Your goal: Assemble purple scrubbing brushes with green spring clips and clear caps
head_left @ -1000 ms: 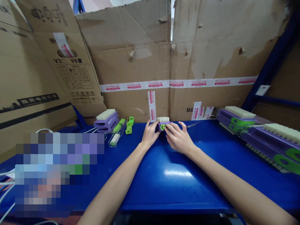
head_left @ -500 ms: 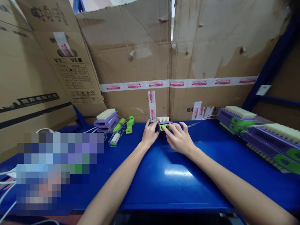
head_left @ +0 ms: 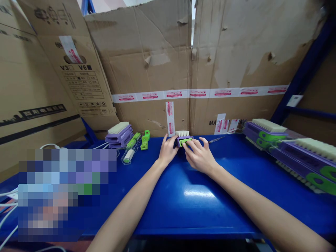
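A purple brush head with pale bristles on top [head_left: 183, 133] stands on the blue table near the cardboard wall. My left hand [head_left: 168, 150] is closed on its left end. On the front of the brush head sits a green plastic piece [head_left: 185, 142]. The fingers of my right hand [head_left: 199, 155] press on that green piece and cover its right part. Just right of my right hand lies a thin screwdriver-like tool [head_left: 216, 139].
Left of my hands lie stacked purple brush heads [head_left: 119, 135], green pieces [head_left: 144, 140], springs and a clear case with a white roller [head_left: 128, 155]. Bigger purple-green brush assemblies [head_left: 304, 154] line the right side. Cardboard [head_left: 147, 70] walls the back. A pixelated patch hides the lower left.
The fingers of my right hand have shifted slightly on the green piece, whose front now shows more plainly. My left hand keeps its place.
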The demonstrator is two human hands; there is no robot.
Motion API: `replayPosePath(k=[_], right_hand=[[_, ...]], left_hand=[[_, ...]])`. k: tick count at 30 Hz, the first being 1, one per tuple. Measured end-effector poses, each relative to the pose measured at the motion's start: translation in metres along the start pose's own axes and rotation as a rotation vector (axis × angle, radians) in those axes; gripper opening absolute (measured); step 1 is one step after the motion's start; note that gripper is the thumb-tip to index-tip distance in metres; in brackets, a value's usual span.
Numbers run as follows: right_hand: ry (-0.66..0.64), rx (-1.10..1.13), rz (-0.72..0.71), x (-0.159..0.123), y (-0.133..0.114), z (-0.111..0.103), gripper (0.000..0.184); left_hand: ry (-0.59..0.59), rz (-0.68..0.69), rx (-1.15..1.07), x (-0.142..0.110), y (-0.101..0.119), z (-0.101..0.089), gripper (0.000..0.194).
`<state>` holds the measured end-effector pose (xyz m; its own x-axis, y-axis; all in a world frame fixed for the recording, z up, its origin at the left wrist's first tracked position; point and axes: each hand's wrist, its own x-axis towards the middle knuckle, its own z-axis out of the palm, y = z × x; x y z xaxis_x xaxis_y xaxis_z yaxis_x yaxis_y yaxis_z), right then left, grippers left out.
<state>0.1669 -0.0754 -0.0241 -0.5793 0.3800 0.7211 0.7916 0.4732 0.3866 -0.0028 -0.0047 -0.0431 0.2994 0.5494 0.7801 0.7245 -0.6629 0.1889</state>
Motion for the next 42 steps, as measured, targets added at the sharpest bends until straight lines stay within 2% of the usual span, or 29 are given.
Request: replayPosePath(k=[5,11,20,36,42], right_hand=[[0.002,-0.003,-0.01,0.0,-0.001,0.001,0.032],[-0.041,-0.006,0.045,0.002,-0.004,0.0,0.032],[-0.086,0.102,0.17,0.001,-0.006,0.001,0.031],[0.031,0.06,0.156,-0.002,-0.004,0.001,0.029],[-0.011,0.035,0.303,0.0,-0.005,-0.001,0.032]], left_hand=[[0.0,0.005,0.003,-0.001,0.0,0.0,0.036],[-0.001,0.024,0.009,0.0,0.004,0.0,0.035],[-0.011,0.032,0.01,0.0,0.005,-0.002,0.035],[-0.005,0.054,-0.009,0.0,0.007,-0.001,0.035],[-0.012,0.061,-0.016,0.0,0.006,-0.002,0.036]])
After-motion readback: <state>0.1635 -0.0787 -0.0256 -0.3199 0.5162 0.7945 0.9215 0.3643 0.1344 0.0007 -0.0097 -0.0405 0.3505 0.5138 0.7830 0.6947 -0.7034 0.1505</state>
